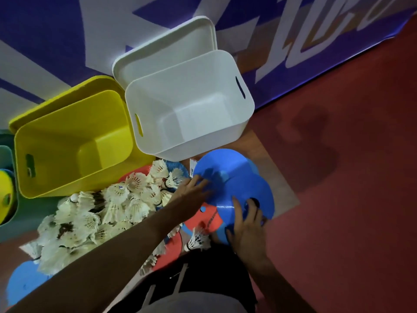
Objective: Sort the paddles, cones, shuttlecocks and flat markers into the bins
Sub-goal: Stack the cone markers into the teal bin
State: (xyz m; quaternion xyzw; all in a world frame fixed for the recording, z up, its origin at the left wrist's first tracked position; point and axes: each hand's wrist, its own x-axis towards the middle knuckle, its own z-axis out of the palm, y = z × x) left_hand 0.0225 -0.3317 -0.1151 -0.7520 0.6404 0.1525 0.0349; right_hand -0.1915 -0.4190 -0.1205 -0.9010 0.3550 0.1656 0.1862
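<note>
Flat markers (234, 184), blue discs, lie overlapped on the floor just before the white bin (189, 102), beside the shuttlecock pile (101, 213). The left hand (191, 193) presses spread fingers on the upper disc; the right hand (246, 224), fingers spread, touches the lower one. Lifting may drag shuttlecocks or red markers (209, 218) along. Open red floor (338, 199) lies rightward; the yellow bin (74, 143) crowds the left.

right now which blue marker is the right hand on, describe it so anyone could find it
Start at the white bin. In front of it blue markers overlap on the floor. It is the nearest one, under the right hand, with a round hole by the fingers.
</note>
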